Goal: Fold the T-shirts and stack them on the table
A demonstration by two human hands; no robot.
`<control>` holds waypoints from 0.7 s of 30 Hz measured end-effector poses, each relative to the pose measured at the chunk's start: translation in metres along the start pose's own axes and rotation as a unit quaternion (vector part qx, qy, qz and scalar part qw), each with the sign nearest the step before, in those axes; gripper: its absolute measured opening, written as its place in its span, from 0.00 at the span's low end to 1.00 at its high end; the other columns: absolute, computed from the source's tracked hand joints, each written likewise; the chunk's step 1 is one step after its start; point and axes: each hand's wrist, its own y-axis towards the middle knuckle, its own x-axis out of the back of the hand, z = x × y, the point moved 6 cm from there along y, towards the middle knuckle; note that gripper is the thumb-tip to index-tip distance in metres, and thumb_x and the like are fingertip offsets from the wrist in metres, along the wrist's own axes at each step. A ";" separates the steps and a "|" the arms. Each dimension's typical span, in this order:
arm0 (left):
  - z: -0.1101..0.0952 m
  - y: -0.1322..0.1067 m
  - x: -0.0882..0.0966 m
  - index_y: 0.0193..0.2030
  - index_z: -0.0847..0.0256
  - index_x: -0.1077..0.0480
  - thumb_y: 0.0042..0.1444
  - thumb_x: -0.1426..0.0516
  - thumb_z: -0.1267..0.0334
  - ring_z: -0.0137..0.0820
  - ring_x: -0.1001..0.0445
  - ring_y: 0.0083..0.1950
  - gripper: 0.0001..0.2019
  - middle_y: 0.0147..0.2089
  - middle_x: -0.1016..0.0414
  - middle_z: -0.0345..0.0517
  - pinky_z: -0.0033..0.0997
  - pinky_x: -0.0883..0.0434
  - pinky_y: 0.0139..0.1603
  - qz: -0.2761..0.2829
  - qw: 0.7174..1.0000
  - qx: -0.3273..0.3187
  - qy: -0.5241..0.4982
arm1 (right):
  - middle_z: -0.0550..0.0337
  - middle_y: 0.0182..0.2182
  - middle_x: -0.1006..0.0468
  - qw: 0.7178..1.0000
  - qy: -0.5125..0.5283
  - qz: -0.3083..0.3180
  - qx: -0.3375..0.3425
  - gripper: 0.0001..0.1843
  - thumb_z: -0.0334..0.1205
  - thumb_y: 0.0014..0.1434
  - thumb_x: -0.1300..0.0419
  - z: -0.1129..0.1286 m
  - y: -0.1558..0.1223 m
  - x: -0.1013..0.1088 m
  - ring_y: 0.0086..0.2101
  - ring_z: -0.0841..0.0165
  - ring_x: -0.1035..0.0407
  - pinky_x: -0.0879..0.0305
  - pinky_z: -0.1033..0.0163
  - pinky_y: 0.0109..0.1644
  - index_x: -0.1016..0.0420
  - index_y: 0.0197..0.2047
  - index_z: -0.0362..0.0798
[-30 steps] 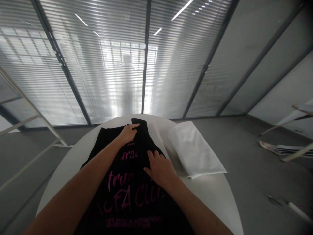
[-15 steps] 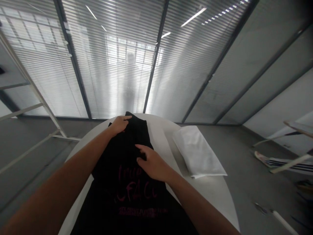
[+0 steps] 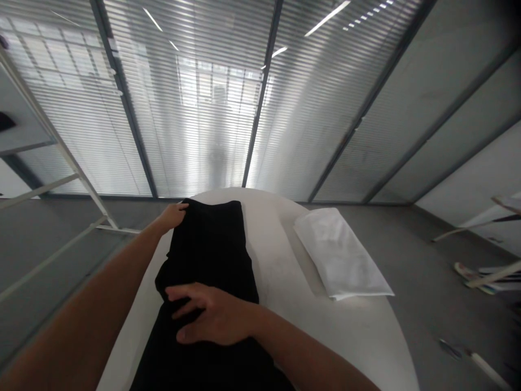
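A black T-shirt (image 3: 211, 244) lies lengthwise on the round white table (image 3: 280, 271), its far end partly folded and its near end running out of the bottom of the view. At the far left corner of the cloth, my left hand (image 3: 173, 216) has its fingers closed on the edge. My right hand (image 3: 211, 315) is over the nearer part of the shirt, fingers spread and palm down. Whether its fingertips press on the cloth is hard to tell. No lettering shows on the dark fabric.
Folded white cloth (image 3: 342, 255) lies on the table's right side. A pale metal rack (image 3: 81, 174) stands at the left. Glass panels with blinds (image 3: 203, 125) rise behind the table. On the right, a shoe (image 3: 468, 274) shows near pale rack legs.
My left hand has moved left to the shirt's far corner. My right hand has come nearer and left. The far part of the shirt lies flatter, and the pink lettering is out of sight.
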 end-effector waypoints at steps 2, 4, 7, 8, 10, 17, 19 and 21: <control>0.017 -0.006 -0.012 0.55 0.70 0.27 0.52 0.45 0.72 0.38 0.25 0.52 0.22 0.50 0.22 0.56 0.32 0.32 0.55 0.013 0.999 0.012 0.042 | 0.55 0.58 0.30 0.999 -0.036 0.038 -0.009 0.31 0.39 0.56 0.35 0.004 -0.013 0.001 0.48 0.67 0.28 0.31 0.65 0.48 0.34 0.63 0.54; 0.027 -0.013 -0.023 0.58 0.67 0.30 0.53 0.45 0.68 0.42 0.29 0.59 0.24 0.57 0.26 0.57 0.36 0.36 0.60 0.017 0.996 0.027 0.080 | 0.57 0.51 0.24 0.995 -0.100 0.013 -0.022 0.21 0.39 0.61 0.41 0.006 -0.026 0.017 0.44 0.69 0.27 0.32 0.66 0.47 0.27 0.58 0.52; 0.033 -0.022 -0.028 0.62 0.69 0.35 0.55 0.48 0.62 0.50 0.34 0.63 0.27 0.61 0.31 0.65 0.46 0.38 0.62 -0.001 0.991 0.055 0.125 | 0.56 0.48 0.23 0.966 -0.202 -0.153 -0.057 0.19 0.38 0.63 0.45 -0.002 -0.043 0.069 0.44 0.68 0.28 0.34 0.63 0.49 0.27 0.56 0.51; 0.034 -0.025 -0.027 0.63 0.70 0.36 0.56 0.48 0.59 0.53 0.34 0.62 0.29 0.60 0.31 0.68 0.49 0.37 0.60 -0.003 0.987 0.073 0.142 | 0.54 0.49 0.24 0.942 -0.238 -0.225 -0.078 0.19 0.38 0.63 0.46 -0.009 -0.050 0.090 0.45 0.67 0.29 0.35 0.61 0.51 0.27 0.57 0.50; 0.038 -0.032 -0.026 0.62 0.71 0.36 0.56 0.49 0.53 0.57 0.30 0.58 0.31 0.56 0.29 0.71 0.51 0.33 0.54 0.014 0.978 0.120 0.173 | 0.50 0.51 0.26 0.885 -0.296 -0.333 -0.134 0.21 0.37 0.62 0.47 -0.027 -0.063 0.125 0.50 0.62 0.32 0.39 0.56 0.57 0.29 0.58 0.47; 0.026 -0.051 -0.033 0.60 0.65 0.33 0.58 0.51 0.52 0.53 0.27 0.56 0.27 0.57 0.26 0.61 0.47 0.32 0.54 0.056 0.974 0.109 0.190 | 0.53 0.49 0.26 0.918 -0.098 -0.326 -0.202 0.30 0.41 0.61 0.48 -0.083 -0.056 0.152 0.32 0.68 0.29 0.30 0.58 0.36 0.43 0.67 0.56; 0.022 -0.056 -0.037 0.62 0.64 0.35 0.58 0.51 0.54 0.50 0.30 0.60 0.27 0.61 0.30 0.58 0.45 0.34 0.59 0.042 0.976 0.103 0.188 | 0.53 0.50 0.26 0.931 -0.056 -0.311 -0.182 0.33 0.39 0.58 0.46 -0.086 -0.050 0.148 0.29 0.70 0.30 0.30 0.60 0.33 0.42 0.67 0.56; 0.018 -0.060 -0.041 0.64 0.64 0.37 0.59 0.50 0.56 0.47 0.34 0.63 0.27 0.64 0.33 0.55 0.43 0.37 0.62 0.023 0.980 0.099 0.169 | 0.54 0.50 0.25 0.938 -0.061 -0.310 -0.145 0.35 0.32 0.52 0.43 -0.086 -0.047 0.150 0.32 0.70 0.30 0.30 0.61 0.38 0.37 0.65 0.53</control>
